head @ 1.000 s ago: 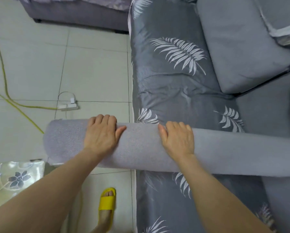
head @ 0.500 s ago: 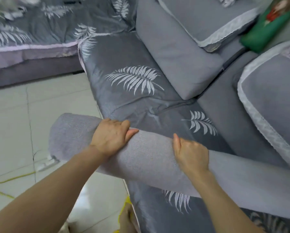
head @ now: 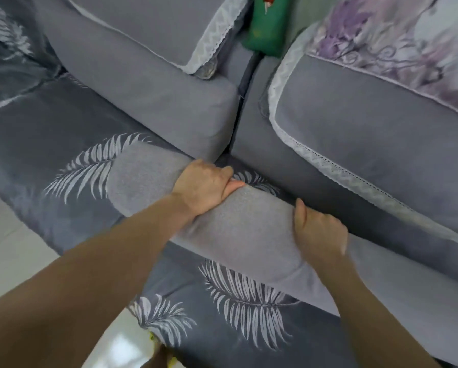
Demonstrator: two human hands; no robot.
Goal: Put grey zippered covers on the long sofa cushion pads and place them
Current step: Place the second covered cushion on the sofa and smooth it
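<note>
A long grey covered cushion pad (head: 243,229) lies slantwise across the sofa seat, from the centre left down to the lower right. My left hand (head: 204,185) grips its upper edge near the left end, fingers curled over the far side and thumb on top. My right hand (head: 319,232) grips the same edge further right, fingers wrapped behind the pad. The pad sits close to the base of the grey back cushions. Its right end runs out of view.
The seat wears a dark grey cover with white fern prints (head: 95,163). Two grey back cushions (head: 148,75) (head: 368,144) with lace-edged throws stand behind, split by a dark gap. A green object (head: 267,30) is wedged at the top. Tiled floor (head: 7,248) at left.
Both hands carried the pad from over the floor edge inward onto the seat, toward the back cushions. The view swung right, away from the floor.
</note>
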